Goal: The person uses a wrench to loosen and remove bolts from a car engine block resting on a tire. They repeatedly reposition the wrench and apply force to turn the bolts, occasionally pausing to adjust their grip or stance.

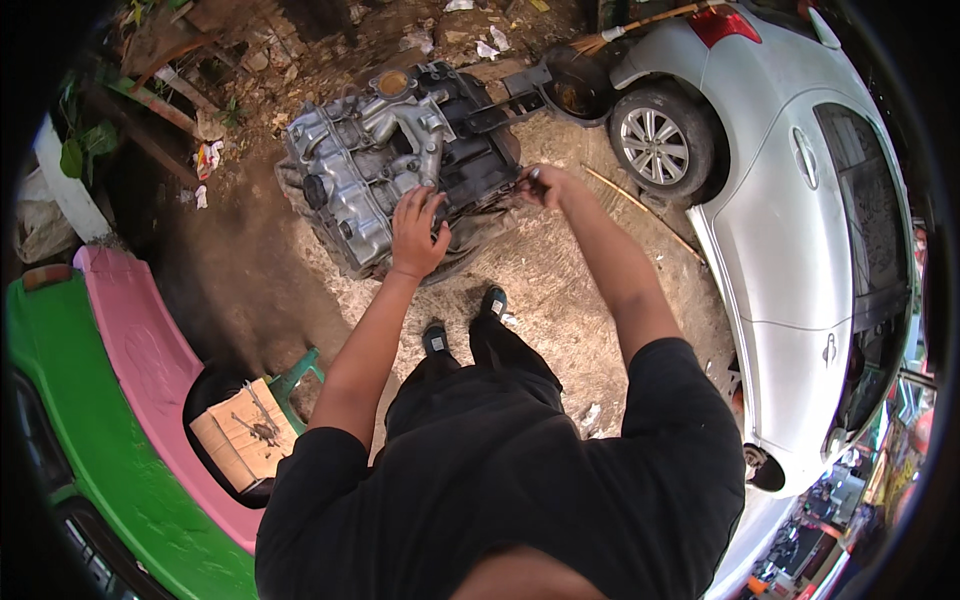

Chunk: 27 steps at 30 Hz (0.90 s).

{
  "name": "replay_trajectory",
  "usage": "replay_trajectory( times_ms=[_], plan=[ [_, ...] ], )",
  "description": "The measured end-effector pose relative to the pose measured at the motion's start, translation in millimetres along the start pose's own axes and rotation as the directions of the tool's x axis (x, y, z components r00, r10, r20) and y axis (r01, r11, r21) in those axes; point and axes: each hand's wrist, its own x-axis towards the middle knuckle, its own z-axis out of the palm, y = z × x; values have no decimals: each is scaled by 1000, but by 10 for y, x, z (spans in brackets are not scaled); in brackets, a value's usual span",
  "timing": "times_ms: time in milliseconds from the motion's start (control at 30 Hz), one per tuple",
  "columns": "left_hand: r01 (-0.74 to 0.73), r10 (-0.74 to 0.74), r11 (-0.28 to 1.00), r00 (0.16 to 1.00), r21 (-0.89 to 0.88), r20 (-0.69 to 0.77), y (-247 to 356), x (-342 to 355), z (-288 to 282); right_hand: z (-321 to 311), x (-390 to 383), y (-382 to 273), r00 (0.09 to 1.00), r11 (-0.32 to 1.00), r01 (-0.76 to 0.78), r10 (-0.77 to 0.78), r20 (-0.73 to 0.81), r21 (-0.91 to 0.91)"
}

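An engine block (350, 180) with silvery covers and dark parts lies on the ground in front of me. My left hand (418, 235) rests on its near side, fingers spread over the metal, holding nothing. At the engine's right edge, my right hand (543, 187) is closed, its fingers curled and pinched together close to a dark part. Whatever those fingers hold, if anything, is too small and hidden to make out. A round opening with a brownish rim (391, 83) shows on the engine's far side.
A silver car (770, 200) stands on the right, its rear wheel (655, 140) near the engine. A dark round basin (578, 85) sits beyond my right hand. To the left is a green and pink vehicle (130, 370), beside cardboard (235, 440) bearing small tools. A thin stick (640, 210) lies on the ground.
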Motion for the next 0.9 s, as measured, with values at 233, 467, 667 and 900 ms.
replay_trajectory(
  times_ms=[233,467,667,900],
  plan=[
    [48,-49,997,999,67,12,21,12,-4,-267,-27,-686,928,866,-266,348,130,-422],
    [93,-117,980,984,175,134,77,73,0,-895,-399,-194,979,647,-46,179,93,-761],
    [135,-202,945,957,298,209,201,154,15,-1113,-406,37,834,-233,299,-408,372,-925],
    [327,-397,858,911,395,109,448,113,218,-838,-501,-258,684,-680,256,-375,626,-687]
  ],
)
